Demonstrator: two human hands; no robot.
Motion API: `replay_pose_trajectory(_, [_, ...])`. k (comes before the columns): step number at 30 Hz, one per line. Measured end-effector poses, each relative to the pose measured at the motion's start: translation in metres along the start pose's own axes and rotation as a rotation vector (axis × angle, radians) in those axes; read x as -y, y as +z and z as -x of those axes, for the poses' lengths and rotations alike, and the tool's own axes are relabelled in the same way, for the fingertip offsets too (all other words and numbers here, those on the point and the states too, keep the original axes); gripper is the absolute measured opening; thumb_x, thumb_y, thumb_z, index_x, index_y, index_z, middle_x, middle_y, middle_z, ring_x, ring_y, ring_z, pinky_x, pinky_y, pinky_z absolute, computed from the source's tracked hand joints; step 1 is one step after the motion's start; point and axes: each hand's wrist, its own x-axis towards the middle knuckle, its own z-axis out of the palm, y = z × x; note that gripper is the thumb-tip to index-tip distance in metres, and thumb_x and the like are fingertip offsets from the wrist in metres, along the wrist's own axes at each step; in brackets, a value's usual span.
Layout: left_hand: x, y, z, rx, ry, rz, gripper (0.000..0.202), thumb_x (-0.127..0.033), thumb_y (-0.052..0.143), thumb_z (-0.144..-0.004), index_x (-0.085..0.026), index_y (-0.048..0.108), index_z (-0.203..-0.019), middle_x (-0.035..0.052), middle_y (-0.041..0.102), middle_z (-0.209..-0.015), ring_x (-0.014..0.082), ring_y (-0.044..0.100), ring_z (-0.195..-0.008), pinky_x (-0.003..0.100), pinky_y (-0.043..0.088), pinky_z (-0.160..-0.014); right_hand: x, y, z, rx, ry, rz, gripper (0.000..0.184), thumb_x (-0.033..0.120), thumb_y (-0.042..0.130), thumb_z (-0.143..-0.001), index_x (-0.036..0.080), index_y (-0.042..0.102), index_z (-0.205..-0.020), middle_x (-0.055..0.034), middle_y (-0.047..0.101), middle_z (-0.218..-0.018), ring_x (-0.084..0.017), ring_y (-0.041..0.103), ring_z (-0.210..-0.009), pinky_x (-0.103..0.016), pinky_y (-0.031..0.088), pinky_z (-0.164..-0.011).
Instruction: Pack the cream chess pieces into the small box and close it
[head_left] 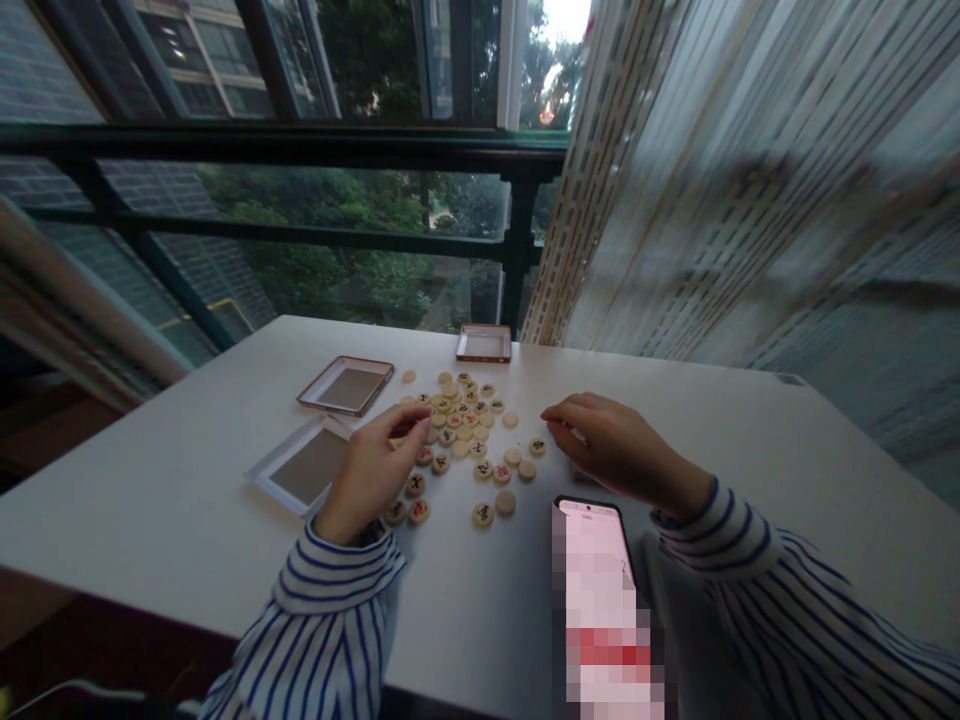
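Note:
Round wooden Chinese chess pieces [470,420], some with red or black characters and some blank side up, lie scattered and partly heaped mid-table. My left hand [382,460] hovers at the left edge of the heap, thumb and forefinger curled toward each other and hiding a few pieces. Whatever is between those fingertips is hidden. My right hand [600,440] is just right of the pieces, its fingers drawn together and pointing left. I cannot make out anything in them. Nearest to its fingertips is a single marked piece [537,447].
A white table [187,470] holds a shallow tray [346,385], a flat white-framed sheet or lid [300,465] and a small box [484,343] at the back. A lit phone [600,550] is front right. A window railing and striped curtain [637,200] border the table.

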Motion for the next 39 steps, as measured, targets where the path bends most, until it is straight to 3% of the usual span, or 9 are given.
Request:
replay_pose_trajectory(15, [0.029,0.001,0.000,0.000,0.100,-0.133,0.030,-0.040,0.051,-0.079,-0.020,0.064,-0.097,0.0063,0.068,-0.096,0.0203,0.062,-0.089,0.033,0.050,-0.079,0.019,0.013,-0.019,0.028,-0.079,-0.045,0.024,0.019,0.041,-0.087,0.016,0.063,-0.097,-0.0084,0.066,-0.090,-0.016,0.059,-0.084,-0.028,0.042,-0.073])
replay_pose_trajectory(21, [0.038,0.005,-0.001,0.037,0.236,-0.207,0.027,-0.036,0.053,-0.080,-0.018,0.063,-0.097,0.0076,0.066,-0.101,0.0205,0.058,-0.099,0.036,0.045,-0.089,0.026,0.018,-0.026,0.038,-0.094,-0.045,0.024,0.019,0.041,-0.088,0.016,0.062,-0.097,-0.0079,0.065,-0.087,-0.016,0.058,-0.082,-0.027,0.041,-0.072])
replay_pose_trajectory(29, [0.039,0.008,0.002,0.078,0.295,-0.254,0.024,-0.027,0.057,-0.077,-0.017,0.064,-0.098,0.0085,0.065,-0.103,0.0211,0.056,-0.101,0.038,0.044,-0.092,0.037,0.031,-0.029,0.093,-0.133,-0.079,0.022,0.019,0.041,-0.088,0.015,0.062,-0.093,-0.0077,0.063,-0.082,-0.015,0.055,-0.078,-0.026,0.038,-0.068])
replay_pose_trajectory(39, [0.043,0.011,0.006,0.155,0.331,-0.294,0.028,-0.031,0.060,-0.076,-0.020,0.064,-0.101,0.0087,0.061,-0.112,0.0223,0.053,-0.106,0.040,0.042,-0.094,0.050,0.054,-0.029,0.148,-0.191,-0.070,0.016,0.019,0.044,-0.086,0.016,0.060,-0.088,-0.0065,0.062,-0.083,-0.015,0.052,-0.075,-0.027,0.035,-0.069])
